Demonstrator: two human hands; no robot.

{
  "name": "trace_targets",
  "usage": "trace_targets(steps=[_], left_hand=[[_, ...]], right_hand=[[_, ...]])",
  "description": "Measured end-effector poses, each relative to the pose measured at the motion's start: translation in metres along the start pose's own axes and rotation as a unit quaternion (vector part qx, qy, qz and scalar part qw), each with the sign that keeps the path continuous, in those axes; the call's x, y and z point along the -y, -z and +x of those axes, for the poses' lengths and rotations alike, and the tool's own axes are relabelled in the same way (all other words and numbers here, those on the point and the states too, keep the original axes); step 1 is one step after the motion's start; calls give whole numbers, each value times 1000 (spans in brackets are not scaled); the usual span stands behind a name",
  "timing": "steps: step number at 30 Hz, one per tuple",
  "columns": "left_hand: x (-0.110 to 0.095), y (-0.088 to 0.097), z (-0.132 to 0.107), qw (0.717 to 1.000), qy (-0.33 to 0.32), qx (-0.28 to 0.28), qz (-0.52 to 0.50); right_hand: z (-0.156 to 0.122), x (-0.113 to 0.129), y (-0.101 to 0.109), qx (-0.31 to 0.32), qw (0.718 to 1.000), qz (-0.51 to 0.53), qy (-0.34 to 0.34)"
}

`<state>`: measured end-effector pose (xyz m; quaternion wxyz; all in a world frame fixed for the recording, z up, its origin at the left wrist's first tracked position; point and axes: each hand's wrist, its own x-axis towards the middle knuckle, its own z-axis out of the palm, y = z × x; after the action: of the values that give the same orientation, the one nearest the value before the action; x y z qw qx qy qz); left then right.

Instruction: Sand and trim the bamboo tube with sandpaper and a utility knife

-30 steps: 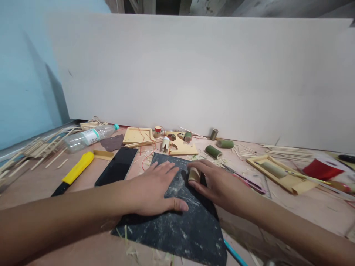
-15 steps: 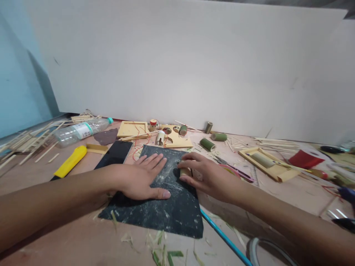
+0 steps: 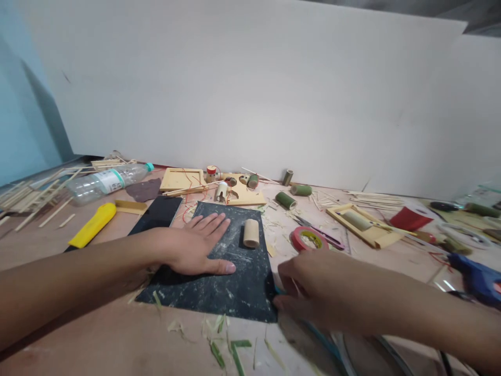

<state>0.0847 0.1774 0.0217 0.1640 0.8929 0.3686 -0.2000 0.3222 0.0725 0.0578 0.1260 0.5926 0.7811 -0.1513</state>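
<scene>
My left hand lies flat with spread fingers on a dark, dusty sheet of sandpaper. A short, pale, peeled bamboo piece rests by itself on the sheet, right of my left fingertips. Beyond the sheet's right edge, my right hand is low over a thin blue rod. Its fingers are bent, with a gap between them and the thumb; motion blurs them somewhat. Part of the rod is hidden under that hand, and no grip on it shows.
A pink tape roll and a cutter lie beyond my right hand. Green bamboo pieces, wooden frames and a plastic bottle are farther back. A yellow-handled tool sits left; a blue glue gun right.
My right hand has let go of the bamboo piece and moved down and right to the blue rod. The bamboo piece stays on the sandpaper. My left hand keeps its place; the view shifted slightly.
</scene>
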Motion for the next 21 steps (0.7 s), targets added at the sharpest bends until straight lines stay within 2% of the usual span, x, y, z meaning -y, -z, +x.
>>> trace_targets(steps=[2, 5, 8, 13, 19, 21], left_hand=[[0, 0, -1, 1000, -3, 3, 6], [1, 1, -2, 1000, -8, -1, 5], [1, 1, -2, 1000, -11, -6, -5], [2, -1, -2, 999, -14, -21, -23], [4, -2, -1, 1000, -18, -21, -14], [4, -2, 0, 1000, -17, -18, -7]], right_hand=[[-6, -2, -7, 12, 1000, 23, 14], [-9, -6, -17, -8, 998, 54, 16], [-10, -6, -25, -14, 998, 59, -14], [-7, -12, -36, -71, 994, -16, -78], [-4, -48, -26, -136, 978, -69, -139], [-1, -50, -21, -162, 977, -60, -127]])
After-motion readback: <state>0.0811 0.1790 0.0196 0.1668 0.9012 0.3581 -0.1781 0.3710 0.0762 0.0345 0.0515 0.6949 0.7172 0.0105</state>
